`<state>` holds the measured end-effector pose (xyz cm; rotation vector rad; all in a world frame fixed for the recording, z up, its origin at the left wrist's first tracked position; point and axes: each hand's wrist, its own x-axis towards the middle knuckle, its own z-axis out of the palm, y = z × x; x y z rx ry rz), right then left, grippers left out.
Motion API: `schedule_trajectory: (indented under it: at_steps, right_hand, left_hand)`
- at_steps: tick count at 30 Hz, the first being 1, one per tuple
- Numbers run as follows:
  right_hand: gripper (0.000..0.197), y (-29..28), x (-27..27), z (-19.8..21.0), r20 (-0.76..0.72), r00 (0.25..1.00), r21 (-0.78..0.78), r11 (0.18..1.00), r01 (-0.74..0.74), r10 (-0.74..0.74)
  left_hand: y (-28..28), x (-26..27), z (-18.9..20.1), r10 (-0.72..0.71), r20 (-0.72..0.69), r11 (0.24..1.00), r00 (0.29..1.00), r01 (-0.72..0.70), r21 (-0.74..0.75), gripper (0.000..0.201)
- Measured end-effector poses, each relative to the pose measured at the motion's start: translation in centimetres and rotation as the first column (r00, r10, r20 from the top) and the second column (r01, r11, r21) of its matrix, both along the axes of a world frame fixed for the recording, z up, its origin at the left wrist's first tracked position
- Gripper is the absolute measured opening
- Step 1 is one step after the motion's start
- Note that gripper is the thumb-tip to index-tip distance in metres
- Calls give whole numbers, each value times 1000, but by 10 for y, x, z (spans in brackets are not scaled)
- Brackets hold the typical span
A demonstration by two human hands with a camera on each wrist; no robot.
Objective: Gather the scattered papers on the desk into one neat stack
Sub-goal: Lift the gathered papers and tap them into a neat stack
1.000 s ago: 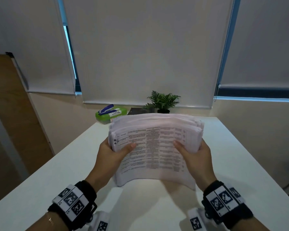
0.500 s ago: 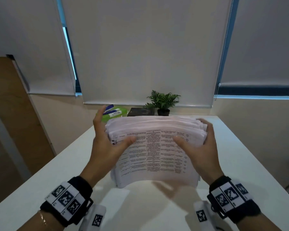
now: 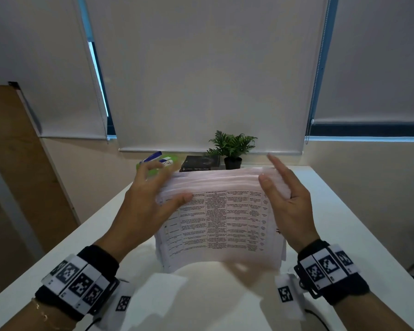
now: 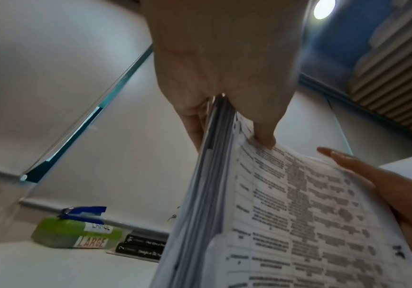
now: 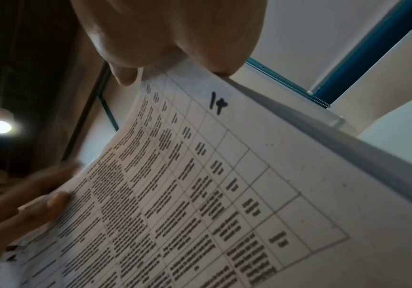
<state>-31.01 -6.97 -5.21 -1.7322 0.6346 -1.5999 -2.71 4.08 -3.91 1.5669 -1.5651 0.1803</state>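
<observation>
A thick paper stack (image 3: 215, 218) with a printed table on its front sheet stands on its lower edge on the white desk (image 3: 344, 223), leaning slightly back. My left hand (image 3: 165, 182) holds its upper left corner: the thumb lies on the front sheet and the spread fingers reach behind the top edge. In the left wrist view the stack (image 4: 298, 214) sits in the fork between thumb and fingers. My right hand (image 3: 273, 170) is open, fingers straight, palm against the stack's right edge, thumb near the front sheet (image 5: 224, 194).
At the desk's far edge sit a green box (image 3: 158, 167) with a blue item on top, two dark books (image 3: 198, 163) and a small potted plant (image 3: 232, 146). Roller blinds cover the windows behind. A wooden panel stands to the left.
Both hands have slid up the stack's sides and loosened. The right hand's fingers straightened off the back of the papers. The left fingers spread over the top corner.
</observation>
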Motion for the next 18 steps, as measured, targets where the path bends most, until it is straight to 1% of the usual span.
schedule_trajectory:
  at_steps: [2, 4, 5, 6, 7, 8, 9, 10, 11, 12, 13, 14, 17, 18]
  right_hand:
    - [24, 0, 1, 1, 12, 999, 22, 999, 38, -39]
    - [15, 0, 3, -1, 31, 997, 42, 997, 72, -73]
    - [13, 0, 3, -1, 36, 996, 34, 996, 84, -85]
    - [12, 0, 3, -1, 49, 996, 20, 997, 74, -75]
    - [16, 1, 3, 0, 70, 996, 12, 999, 49, -50]
    - [25, 2, 3, 1, 86, 996, 13, 1000, 10, -11]
    - [34, 2, 2, 2, 86, 996, 10, 1000, -14, 13]
    - [36, 1, 2, 2, 63, 998, 2, 1000, -5, 5]
    - [33, 0, 2, 1, 25, 999, -15, 1000, 21, -20]
    - [26, -2, 2, -1, -1, 999, -30, 999, 43, -43]
    - [19, -3, 1, -2, 0, 999, -35, 998, 47, -47]
    - [15, -3, 1, -3, 15, 999, -46, 998, 48, -48]
    - [10, -3, 1, -2, 62, 993, -144, 983, 112, -104]
    - [10, -3, 2, -2, 76, 990, -167, 977, 132, -120]
  left_hand:
    - [-1, -1, 1, 5, 20, 1000, 1000, -6, 20, 86]
    - [0, -2, 0, 6, -22, 1000, 1000, -7, -10, 95]
    - [0, -2, 0, -5, -39, 1000, 999, 5, -12, 94]
    - [0, -3, -1, -15, -40, 1000, 999, 15, 1, 88]
    - [0, -3, -1, -14, -28, 1000, 999, 15, 22, 82]
    - [1, -4, -2, -11, -24, 999, 1000, 11, 36, 81]
    - [1, -3, -3, -12, -40, 999, 999, 13, 31, 84]
    - [1, -2, -4, -17, -66, 1000, 998, 18, 10, 89]
    - [1, 0, -5, -20, -76, 1000, 997, 19, -8, 89]
    - [1, 1, -6, -17, -62, 1000, 998, 17, -12, 83]
    - [1, 1, -6, -10, -41, 1000, 999, 10, 0, 76]
    - [2, 0, -6, -2, -34, 1000, 999, 3, 16, 73]
    - [3, -1, -7, 18, -90, 1000, 996, -17, 7, 85]
    - [3, -1, -7, 10, -103, 1000, 995, -9, 11, 85]
